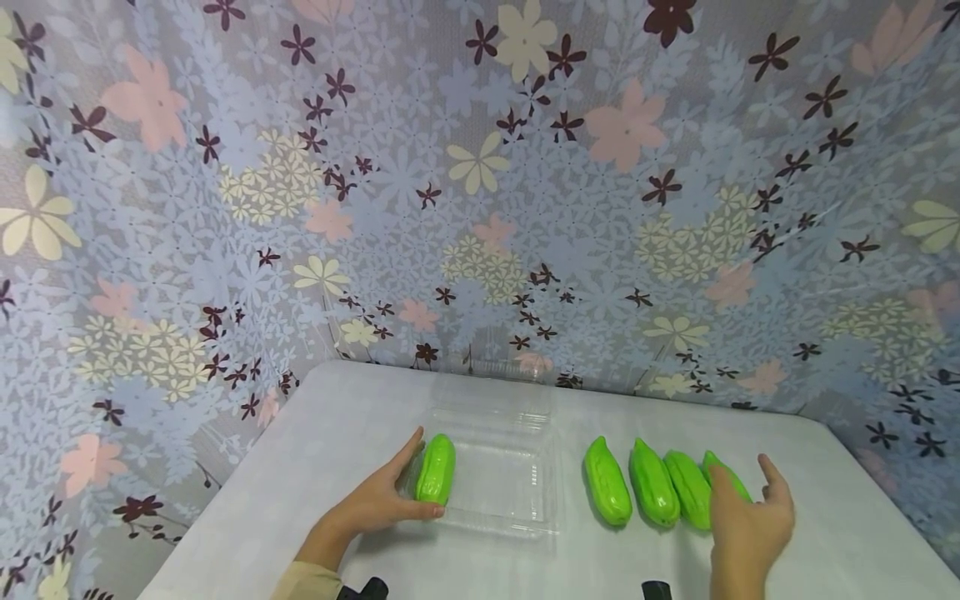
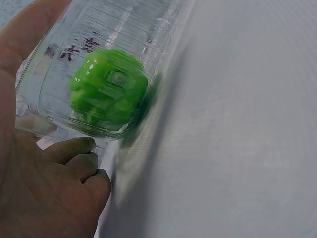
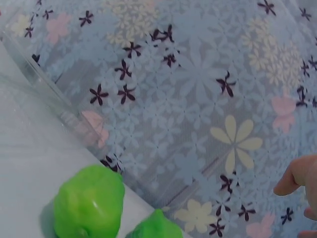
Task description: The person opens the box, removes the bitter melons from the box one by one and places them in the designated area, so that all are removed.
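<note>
My left hand (image 1: 371, 504) holds a clear plastic clamshell box (image 1: 551, 500) by its left side, with thumb and fingers spread along the wall. Inside, against that side, lies one glossy green ridged vegetable (image 1: 436, 471). The left wrist view shows its lobed end (image 2: 109, 89) through the box wall, which has dark handwritten marks. My right hand (image 1: 750, 529) is over the rightmost green vegetable (image 1: 731, 477), thumb and fingers apart, partly hiding it. Whether they touch, I cannot tell. In the right wrist view only some fingertips (image 3: 292, 183) show at the right edge.
Three more green vegetables, the left one (image 1: 607, 482), the middle one (image 1: 654, 483) and another (image 1: 688, 489), lie in a row right of the box. The white tabletop (image 1: 300, 442) ends against a flowered cloth (image 1: 480, 208) behind. The box's lid (image 1: 487, 417) leans back.
</note>
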### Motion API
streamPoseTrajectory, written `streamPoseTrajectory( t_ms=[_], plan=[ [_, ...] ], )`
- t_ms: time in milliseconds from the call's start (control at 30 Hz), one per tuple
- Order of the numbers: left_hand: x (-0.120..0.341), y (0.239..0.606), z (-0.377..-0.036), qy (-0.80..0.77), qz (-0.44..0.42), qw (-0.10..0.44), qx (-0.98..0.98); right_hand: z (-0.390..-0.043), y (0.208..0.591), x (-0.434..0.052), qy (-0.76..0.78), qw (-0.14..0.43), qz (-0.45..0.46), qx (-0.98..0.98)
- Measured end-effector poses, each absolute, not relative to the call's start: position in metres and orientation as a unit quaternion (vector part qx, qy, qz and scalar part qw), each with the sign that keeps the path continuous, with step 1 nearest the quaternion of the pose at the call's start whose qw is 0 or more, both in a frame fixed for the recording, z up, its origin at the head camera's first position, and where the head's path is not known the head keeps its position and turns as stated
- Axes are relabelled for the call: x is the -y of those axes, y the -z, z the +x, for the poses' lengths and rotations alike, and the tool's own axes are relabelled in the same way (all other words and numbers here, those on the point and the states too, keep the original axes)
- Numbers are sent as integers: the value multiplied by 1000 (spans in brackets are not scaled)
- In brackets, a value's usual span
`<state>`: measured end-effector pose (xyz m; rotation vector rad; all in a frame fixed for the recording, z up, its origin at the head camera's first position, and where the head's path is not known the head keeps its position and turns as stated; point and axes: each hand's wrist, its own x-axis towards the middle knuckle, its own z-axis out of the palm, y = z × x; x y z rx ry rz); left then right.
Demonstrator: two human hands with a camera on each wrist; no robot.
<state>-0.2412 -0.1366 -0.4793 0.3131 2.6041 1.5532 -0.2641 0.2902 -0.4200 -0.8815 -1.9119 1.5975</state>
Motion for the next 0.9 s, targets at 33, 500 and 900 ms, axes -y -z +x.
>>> streamPoseTrajectory(
  t_ms=[33, 500, 900],
  plan=[
    [137, 479, -241, -508, 102, 46, -854, -264, 419, -288, -584, 249, -317, 705],
    [138, 480, -242, -507, 95, 49, -855, -262, 403, -257, -577, 239, -252, 739],
    [139, 485, -243, -507, 98, 45, -855, -260, 400, -238, -573, 209, -199, 767]
  ],
)
